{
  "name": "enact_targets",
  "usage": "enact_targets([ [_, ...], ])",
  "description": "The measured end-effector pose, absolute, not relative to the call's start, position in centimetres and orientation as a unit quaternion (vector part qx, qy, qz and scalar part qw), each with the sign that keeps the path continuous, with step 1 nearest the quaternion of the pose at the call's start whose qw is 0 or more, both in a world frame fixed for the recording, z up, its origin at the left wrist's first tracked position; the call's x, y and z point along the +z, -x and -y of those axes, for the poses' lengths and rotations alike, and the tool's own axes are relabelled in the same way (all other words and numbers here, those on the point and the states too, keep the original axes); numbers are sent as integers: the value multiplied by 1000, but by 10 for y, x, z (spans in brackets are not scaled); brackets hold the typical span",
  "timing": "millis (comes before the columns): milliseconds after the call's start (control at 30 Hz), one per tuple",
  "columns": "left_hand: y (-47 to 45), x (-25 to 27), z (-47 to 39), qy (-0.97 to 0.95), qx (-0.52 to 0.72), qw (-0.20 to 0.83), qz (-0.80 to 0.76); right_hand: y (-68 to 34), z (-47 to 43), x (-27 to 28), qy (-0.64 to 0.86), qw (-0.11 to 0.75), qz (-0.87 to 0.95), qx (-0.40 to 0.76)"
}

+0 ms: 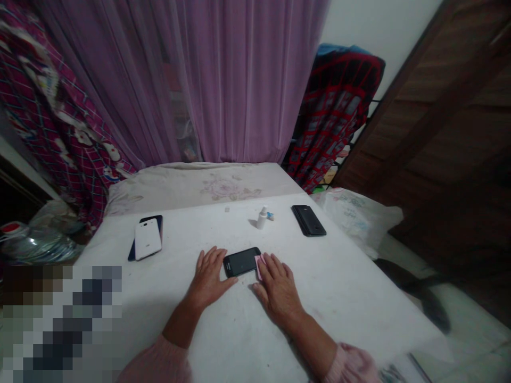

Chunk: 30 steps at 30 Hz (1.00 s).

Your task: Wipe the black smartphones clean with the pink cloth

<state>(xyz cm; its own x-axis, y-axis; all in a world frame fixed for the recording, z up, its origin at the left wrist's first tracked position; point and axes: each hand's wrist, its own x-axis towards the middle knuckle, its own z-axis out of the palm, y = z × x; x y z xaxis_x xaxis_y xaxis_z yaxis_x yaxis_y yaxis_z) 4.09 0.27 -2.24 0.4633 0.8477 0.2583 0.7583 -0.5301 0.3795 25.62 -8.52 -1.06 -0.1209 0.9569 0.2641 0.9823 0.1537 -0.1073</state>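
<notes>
A dark smartphone (241, 262) lies screen up on the white-covered table, slightly slanted. My left hand (208, 277) braces its left end, with the thumb at the near edge and the index finger by the far corner. Under the fingers of my right hand (278, 287) is a small pink cloth (259, 267), pressed against the phone's right end. That end is partly hidden by the hand and the cloth. Beyond the phone stands a small white spray bottle (262, 218), beside a little blue-and-white piece (270, 216) that I cannot identify.
At the left, a white phone (148, 239) rests on a dark one (132, 251). Stacked black phones (308, 220) lie near the right edge. A tiny flat piece (227, 209) sits farther back. Purple curtains (247, 80) hang behind the table (351, 298); a plastic bag (355, 218) is at right.
</notes>
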Motion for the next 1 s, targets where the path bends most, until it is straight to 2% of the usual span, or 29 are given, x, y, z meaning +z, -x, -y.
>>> enact_targets([
  [267, -37, -21, -5, -847, 220, 112, -471, -259, 59, -14, 667, 156, 726, -62],
  [700, -39, -17, -4, -845, 226, 116, -470, -213, 45, -1, 642, 166, 749, -21],
  [1000, -39, -17, -4, -844, 225, 117, -473, -242, 47, -5, 699, 156, 696, -56],
])
